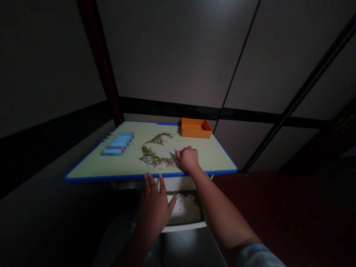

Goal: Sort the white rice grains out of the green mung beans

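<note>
My right hand [188, 158] rests on the pale tabletop [214, 155], its fingers curled in at the right end of a scattered heap of small green beans [150, 156]. Whatever the fingers may hold is hidden. Pale and pinkish bits [170, 162] lie among the beans beside the fingertips. A second patch of green beans [160, 138] with whitish bits sits farther back. My left hand [154, 204] is open, fingertips at the blue front edge of the table and thumb spread over a white drawer [183, 227]. More green beans [196, 198] lie inside that drawer.
An orange open box [196, 129] stands at the table's back right. A blurred-out blue flat item [118, 144] lies on the left. Behind the table rises a grey panelled wall [178, 55]; the reddish floor [264, 207] shows at the right.
</note>
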Tool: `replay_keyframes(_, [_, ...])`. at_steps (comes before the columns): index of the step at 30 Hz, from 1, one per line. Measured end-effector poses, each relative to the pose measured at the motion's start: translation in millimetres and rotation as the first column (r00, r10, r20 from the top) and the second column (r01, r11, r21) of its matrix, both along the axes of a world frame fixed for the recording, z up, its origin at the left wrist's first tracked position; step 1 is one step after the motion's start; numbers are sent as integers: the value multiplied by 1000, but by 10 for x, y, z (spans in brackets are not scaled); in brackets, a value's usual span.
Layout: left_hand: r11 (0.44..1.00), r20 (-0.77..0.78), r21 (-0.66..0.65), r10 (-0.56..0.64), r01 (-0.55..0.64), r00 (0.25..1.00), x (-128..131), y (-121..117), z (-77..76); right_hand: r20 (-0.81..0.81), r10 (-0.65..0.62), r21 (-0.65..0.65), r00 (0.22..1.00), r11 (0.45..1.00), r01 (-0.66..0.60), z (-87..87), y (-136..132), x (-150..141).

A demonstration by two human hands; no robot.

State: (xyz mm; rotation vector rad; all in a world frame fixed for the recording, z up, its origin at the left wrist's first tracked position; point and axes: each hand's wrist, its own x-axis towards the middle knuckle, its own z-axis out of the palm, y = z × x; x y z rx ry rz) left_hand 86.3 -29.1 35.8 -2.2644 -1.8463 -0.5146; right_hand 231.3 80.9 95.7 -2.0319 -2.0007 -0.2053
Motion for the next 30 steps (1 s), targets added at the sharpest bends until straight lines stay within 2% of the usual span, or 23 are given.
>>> replay_keyframes(8, [1000,15,1,-3,3,1000,2,-10,10,-54,123,-3,991,992,-123,40,-28,109])
replay_keyframes(18, [1000,31,20,-17,17,999,-1,1,-12,0,123,1,992,992,-123,5,-48,-5])
replay_keyframes(27, [1000,25,15,-15,15,1000,-7,-2,-2,13,-9,-11,1000,1000,9,20,-53,4])
replay_keyframes(30, [999,28,33,-8,7,1000,-6,3,-25,5,35,-26,999,999,-34,27,-58,19])
